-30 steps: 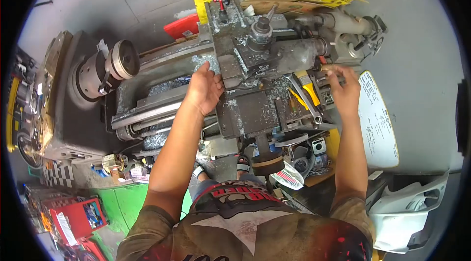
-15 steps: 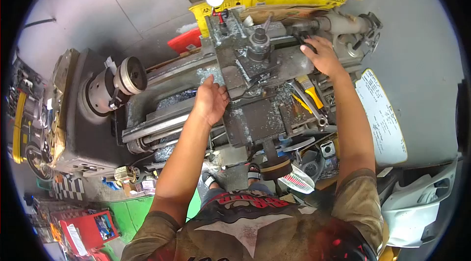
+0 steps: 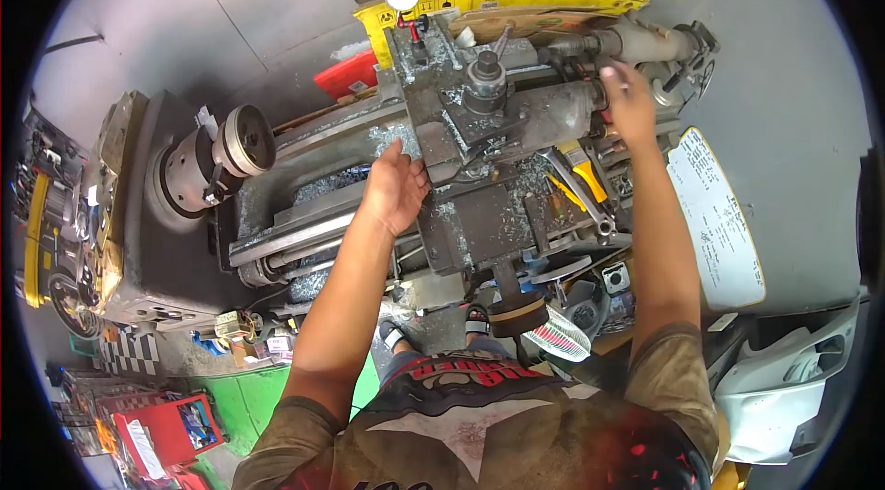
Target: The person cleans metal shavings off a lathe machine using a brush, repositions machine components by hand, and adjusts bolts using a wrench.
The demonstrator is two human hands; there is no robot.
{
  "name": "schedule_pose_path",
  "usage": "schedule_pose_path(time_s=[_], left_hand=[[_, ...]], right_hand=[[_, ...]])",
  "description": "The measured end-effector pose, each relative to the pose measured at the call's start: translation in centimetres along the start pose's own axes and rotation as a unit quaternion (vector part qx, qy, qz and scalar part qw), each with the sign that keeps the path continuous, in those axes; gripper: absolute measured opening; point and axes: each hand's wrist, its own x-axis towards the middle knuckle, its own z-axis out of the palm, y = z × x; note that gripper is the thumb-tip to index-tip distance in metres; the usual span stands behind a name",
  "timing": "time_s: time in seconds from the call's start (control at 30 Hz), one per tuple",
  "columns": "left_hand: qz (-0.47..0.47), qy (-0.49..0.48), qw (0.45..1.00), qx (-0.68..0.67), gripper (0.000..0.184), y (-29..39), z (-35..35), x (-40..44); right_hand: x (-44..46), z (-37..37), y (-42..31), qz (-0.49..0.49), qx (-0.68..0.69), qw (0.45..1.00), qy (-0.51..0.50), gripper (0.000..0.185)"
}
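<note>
Lathe carriage [image 3: 493, 218] is sitting between the 2 hands. The left hand [image 3: 395, 190], half open, seemingly empty, is hovering beside it. The right hand [image 3: 631, 110], loosely curled, is moving off the grey cylinder [image 3: 555, 114], exposing its end; whether it is gripping anything, I cannot tell.

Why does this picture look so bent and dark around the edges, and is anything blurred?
Head view: probably a very wide lens, with curved outlines and black corners; the right hand looks slightly soft, perhaps from motion; metal chips glint; writing on the whiteboard is too small to read.
</note>
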Motion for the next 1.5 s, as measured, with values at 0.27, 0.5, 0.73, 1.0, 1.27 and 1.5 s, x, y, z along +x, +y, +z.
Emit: schedule_pose_path(time_s=[0.27,0.5,0.73,1.0,1.27,1.5], left_hand=[[0.002,0.040,0.999,-0.012,0.086,-0.3,-0.3,0.3],[0.009,0.050,0.999,-0.017,0.090,-0.5,-1.1,0.2],[0.033,0.055,0.998,-0.022,0.088,-0.8,-2.2,-0.8],[0.034,0.043,0.998,-0.015,0.091,-0.9,-2.3,-1.2],[0.025,0.046,0.999,0.009,0.093,-1.8,-0.9,-0.2],[0.028,0.028,0.998,0.053,0.093,-1.8,1.2,-1.4]], right_hand=[[-0.6,-0.7,3.3,0.323,0.182,0.917,0.145,0.030],[0.5,-0.4,4.0,-0.213,-0.063,0.973,0.057,0.036],[0.5,-2.0,0.1,-0.161,-0.157,0.964,-0.143,0.040],[1.3,-2.3,-0.7,-0.155,-0.170,0.954,-0.190,0.057],[-2.8,0.3,-1.2,0.064,-0.104,0.992,-0.029,0.058],[-3.5,2.2,1.0,0.072,-0.088,0.994,0.004,0.063]])
